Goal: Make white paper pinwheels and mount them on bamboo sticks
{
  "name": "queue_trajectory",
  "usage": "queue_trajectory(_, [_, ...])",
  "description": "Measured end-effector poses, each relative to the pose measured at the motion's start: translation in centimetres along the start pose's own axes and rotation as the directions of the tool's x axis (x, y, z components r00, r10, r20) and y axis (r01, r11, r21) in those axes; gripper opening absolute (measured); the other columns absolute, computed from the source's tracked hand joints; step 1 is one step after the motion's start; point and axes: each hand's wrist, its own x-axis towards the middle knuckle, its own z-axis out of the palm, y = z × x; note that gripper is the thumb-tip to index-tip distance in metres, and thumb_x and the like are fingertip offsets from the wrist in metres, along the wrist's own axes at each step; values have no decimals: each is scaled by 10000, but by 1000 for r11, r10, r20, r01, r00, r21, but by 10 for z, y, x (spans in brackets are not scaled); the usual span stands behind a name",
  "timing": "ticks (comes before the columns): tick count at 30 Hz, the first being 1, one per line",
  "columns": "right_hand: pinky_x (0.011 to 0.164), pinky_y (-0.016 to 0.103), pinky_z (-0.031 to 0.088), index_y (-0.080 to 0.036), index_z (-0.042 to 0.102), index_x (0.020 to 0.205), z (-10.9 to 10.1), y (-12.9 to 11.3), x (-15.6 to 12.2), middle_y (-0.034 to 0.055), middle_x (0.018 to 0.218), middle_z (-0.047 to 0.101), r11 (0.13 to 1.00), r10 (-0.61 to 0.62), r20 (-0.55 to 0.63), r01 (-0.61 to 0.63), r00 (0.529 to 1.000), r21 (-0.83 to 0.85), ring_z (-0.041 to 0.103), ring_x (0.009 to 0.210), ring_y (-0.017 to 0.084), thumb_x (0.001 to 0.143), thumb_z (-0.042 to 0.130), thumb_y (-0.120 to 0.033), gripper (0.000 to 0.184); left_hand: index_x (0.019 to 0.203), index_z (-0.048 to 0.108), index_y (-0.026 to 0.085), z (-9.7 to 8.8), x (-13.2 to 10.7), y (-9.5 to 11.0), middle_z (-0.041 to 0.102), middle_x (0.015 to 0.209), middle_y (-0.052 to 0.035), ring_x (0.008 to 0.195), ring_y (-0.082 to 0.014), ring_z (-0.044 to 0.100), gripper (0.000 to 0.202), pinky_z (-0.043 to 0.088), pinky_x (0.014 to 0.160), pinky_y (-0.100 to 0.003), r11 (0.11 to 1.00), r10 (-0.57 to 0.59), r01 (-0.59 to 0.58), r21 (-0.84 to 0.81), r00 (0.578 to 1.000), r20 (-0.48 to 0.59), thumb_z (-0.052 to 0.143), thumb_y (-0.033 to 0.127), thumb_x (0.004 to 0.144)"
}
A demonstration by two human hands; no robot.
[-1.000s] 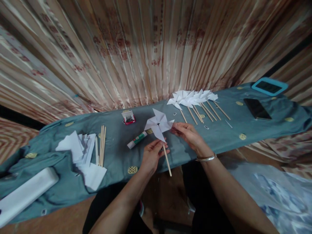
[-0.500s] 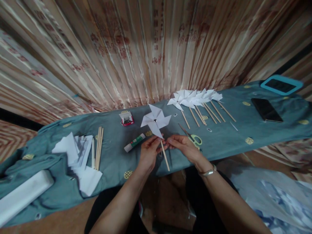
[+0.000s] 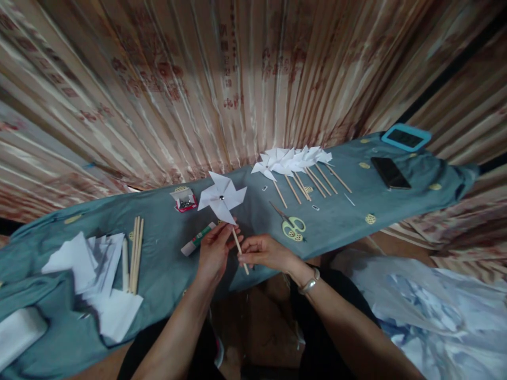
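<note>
A white paper pinwheel (image 3: 222, 198) on a wooden stick, with a shiny pin at its centre, is held up before me. My left hand (image 3: 215, 248) is closed around the stick just under the blades. Lower on the same stick, the fingers of my right hand (image 3: 264, 252) pinch it near its bottom end. Behind my left hand lies a glue stick (image 3: 198, 239), partly covered by the fingers. Beyond it stands an open red box (image 3: 185, 201) of small metal pins. Scissors (image 3: 292, 226) with yellow-green handles rest to the right of the pinwheel.
Several white pinwheels (image 3: 293, 161) lie in a row at the back. Folded white papers (image 3: 109, 266) and wooden sticks (image 3: 137, 253) are on the left, near a white block-like object (image 3: 19, 332). A dark phone (image 3: 390, 173) and a blue-framed device (image 3: 406, 138) lie at the right.
My right hand has moved from beside the upper stick down to its lower end and now grips it. My left hand keeps its hold. The whole view has shifted to the right.
</note>
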Motion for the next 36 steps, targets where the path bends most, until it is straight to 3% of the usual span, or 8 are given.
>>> queue_trajectory(6, [547, 219, 419, -163, 630, 697, 6, 0, 1, -37, 609, 645, 1000, -21, -25, 22, 999, 20, 541, 524, 73, 573, 799, -595, 481, 795, 714, 147, -6, 2, -2, 707, 799, -45, 734, -163, 655, 425, 541, 669, -293, 1000, -5, 5, 11, 1000, 18, 886, 367, 474])
queue_trajectory(15, [562, 223, 429, -163, 645, 719, -8, 1, -2, -25, 629, 668, 999, -28, -108, 32, 994, 33, 558, 541, 81, 601, 815, -539, 429, 779, 760, 159, -8, -1, -17, 741, 796, -57, 709, -168, 651, 320, 516, 697, -291, 996, -29, 25, 88, 999, 38, 851, 325, 521])
queue_trajectory(21, [572, 228, 432, -160, 643, 722, -13, 1, -3, -12, 659, 681, 999, -19, -78, 22, 997, 33, 558, 552, 81, 645, 803, -507, 390, 815, 782, 166, -8, 1, -23, 758, 782, -54, 691, -154, 654, 307, 503, 700, -264, 979, -13, 1, 202, 998, 60, 834, 309, 548])
queue_trajectory(29, [608, 240, 443, -158, 667, 767, -21, -10, -5, -13, 696, 671, 1000, 3, -35, -3, 999, -24, 563, 588, 88, 665, 795, -498, 378, 778, 783, 169, -8, -1, -24, 760, 772, -59, 657, -156, 644, 270, 505, 694, -276, 979, 1, -12, 202, 998, 55, 833, 297, 546])
queue_trajectory(36, [574, 228, 403, -173, 703, 767, -43, -20, 0, 23, 736, 722, 994, -84, -172, 70, 982, -88, 547, 587, 85, 709, 748, -545, 380, 766, 781, 162, -3, -10, -21, 728, 692, -20, 603, -112, 582, 265, 478, 636, -238, 983, 13, -23, 181, 998, 54, 834, 299, 545])
